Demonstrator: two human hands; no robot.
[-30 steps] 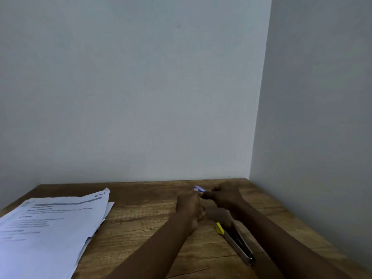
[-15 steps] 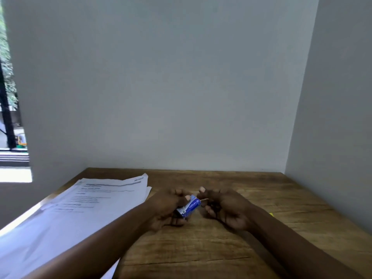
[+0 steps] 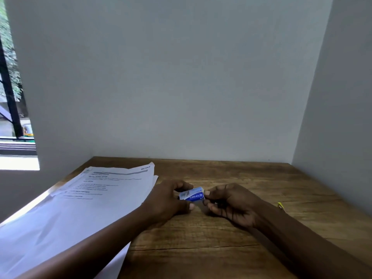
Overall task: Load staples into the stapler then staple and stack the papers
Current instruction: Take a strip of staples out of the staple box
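A small blue and white staple box (image 3: pixel 192 195) is held just above the wooden desk (image 3: pixel 221 234), between both hands. My left hand (image 3: pixel 169 200) grips its left end with curled fingers and thumb. My right hand (image 3: pixel 231 204) pinches its right end with fingertips. A stack of printed white papers (image 3: pixel 84 200) lies on the left of the desk, partly under my left forearm. Only the yellow tip of the stapler (image 3: pixel 280 205) shows behind my right forearm; the rest is hidden.
The desk sits in a corner, with a grey wall behind (image 3: pixel 181 87) and another on the right (image 3: pixel 342 117). A window opening (image 3: pixel 12 97) is at the far left.
The view has swung left and slightly down. Both hands came nearer with the staple box, now turned so its blue label faces up. The stapler is now mostly hidden behind my right forearm.
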